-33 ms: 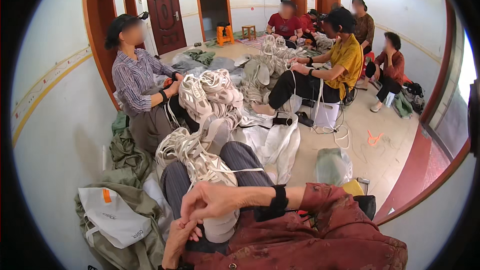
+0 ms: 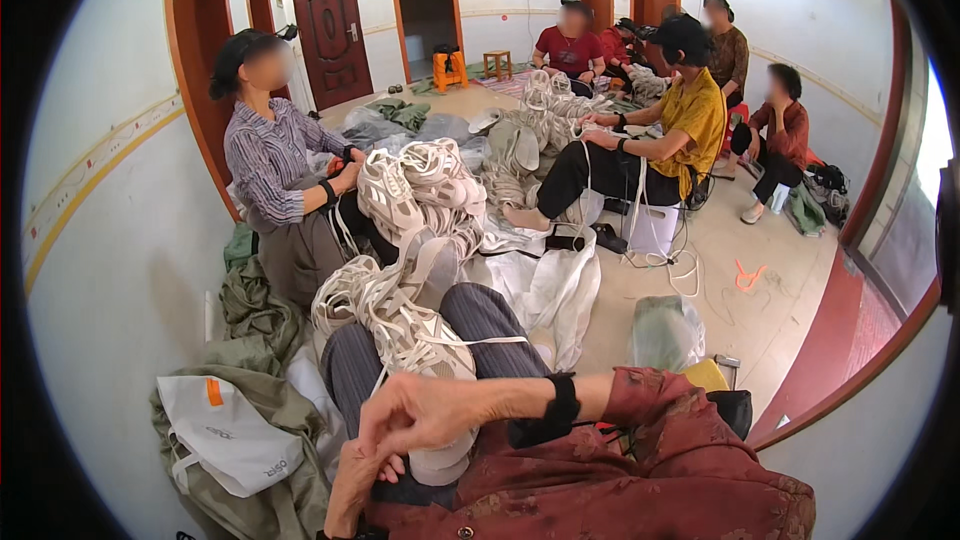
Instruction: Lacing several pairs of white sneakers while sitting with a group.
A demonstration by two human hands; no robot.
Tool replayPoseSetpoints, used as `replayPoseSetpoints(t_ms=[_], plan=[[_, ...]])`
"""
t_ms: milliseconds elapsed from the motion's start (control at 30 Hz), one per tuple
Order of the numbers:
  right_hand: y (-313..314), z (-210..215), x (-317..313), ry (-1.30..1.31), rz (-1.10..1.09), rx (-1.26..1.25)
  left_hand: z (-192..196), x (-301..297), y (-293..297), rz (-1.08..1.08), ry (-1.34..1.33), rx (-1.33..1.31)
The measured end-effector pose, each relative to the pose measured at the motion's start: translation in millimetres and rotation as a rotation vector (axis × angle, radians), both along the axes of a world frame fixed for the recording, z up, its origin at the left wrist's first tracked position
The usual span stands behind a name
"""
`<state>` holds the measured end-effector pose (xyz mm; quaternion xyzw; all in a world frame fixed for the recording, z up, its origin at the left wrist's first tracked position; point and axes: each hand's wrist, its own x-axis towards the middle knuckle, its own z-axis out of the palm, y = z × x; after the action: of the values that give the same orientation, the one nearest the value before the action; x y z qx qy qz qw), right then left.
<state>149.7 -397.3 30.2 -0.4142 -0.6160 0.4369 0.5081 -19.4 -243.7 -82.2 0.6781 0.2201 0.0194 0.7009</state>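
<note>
Over my lap, my right hand (image 2: 418, 414) bends down with its thumb and fingers pinched together. Its fingertips meet my left hand (image 2: 358, 472), whose fingers are curled closed just below. Whatever lies between the fingers is too small or hidden to make out. Beige and white sneakers (image 2: 424, 338) rest on my striped trouser legs, and a pale lace (image 2: 490, 341) runs from them across my right knee. The rounded pale end of a shoe (image 2: 441, 462) shows beneath my right hand, partly covered by it.
A heap of laced sneakers (image 2: 425, 190) lies ahead, beside a co-worker in a striped shirt (image 2: 265, 145). Another in yellow (image 2: 690, 130) sits to the right. A white bag (image 2: 228, 440) lies on green cloth at my left. A plastic bag (image 2: 668, 332) stands on the floor.
My right hand sits very slightly lower than before, still against my left hand. The sneakers have not visibly moved.
</note>
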Motion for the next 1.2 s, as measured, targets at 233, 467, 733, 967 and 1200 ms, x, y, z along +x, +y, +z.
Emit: replayPoseSetpoints(t_ms=[233, 467, 733, 967, 1200], plan=[[-44.3, 70.7, -50.4, -0.176, 0.400, 0.210, -7.9, 4.2, 6.5, -0.002, 0.074, -0.025], [-39.4, 39.8, -59.3, -0.278, 0.430, 0.221, 31.4, 24.2, -1.2, 0.010, 0.113, -0.167], [-49.9, 32.1, -53.1, -0.465, 0.435, 0.235, 38.2, 73.0, -5.7, 0.012, -0.007, 0.027], [-53.6, 27.3, -53.5, -0.407, 0.437, 0.160, 40.8, 80.5, -2.8, 0.092, 0.033, -0.276], [-49.3, 20.1, -57.3, -0.385, 0.404, 0.305, 45.4, 92.6, -5.1, 0.016, -0.040, 0.070]])
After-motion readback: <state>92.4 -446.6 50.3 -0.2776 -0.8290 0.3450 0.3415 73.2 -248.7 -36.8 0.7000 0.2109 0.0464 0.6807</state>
